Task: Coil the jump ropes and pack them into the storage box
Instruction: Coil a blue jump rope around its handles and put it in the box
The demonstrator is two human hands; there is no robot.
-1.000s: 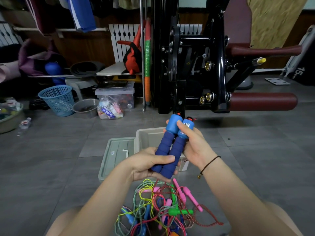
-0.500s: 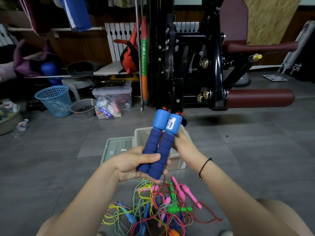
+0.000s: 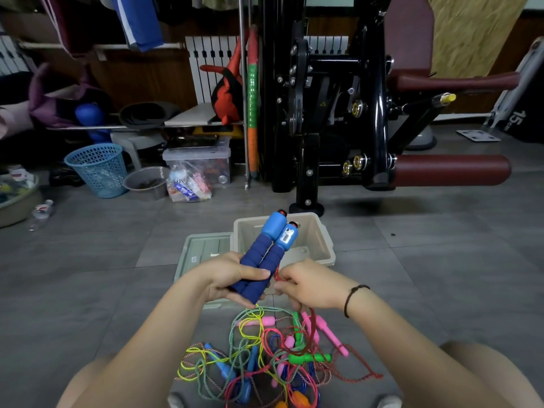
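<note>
My left hand point(image 3: 232, 275) clenched with thumb across the front, my right hand point(image 3: 309, 285) beside it, fingertips pinched, both forearms reaching forward.

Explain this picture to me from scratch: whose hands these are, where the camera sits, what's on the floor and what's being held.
There is no machine at work here, only a person with a camera worn on the head, looking down at their own bare hands. The left hand grips two blue handles of one jump rope, held side by side. The right hand pinches that rope's red cord. On the tiled floor just ahead stands an open box, its lid lying beside it. Nearer the person lies a tangled pile of ropes.
</note>
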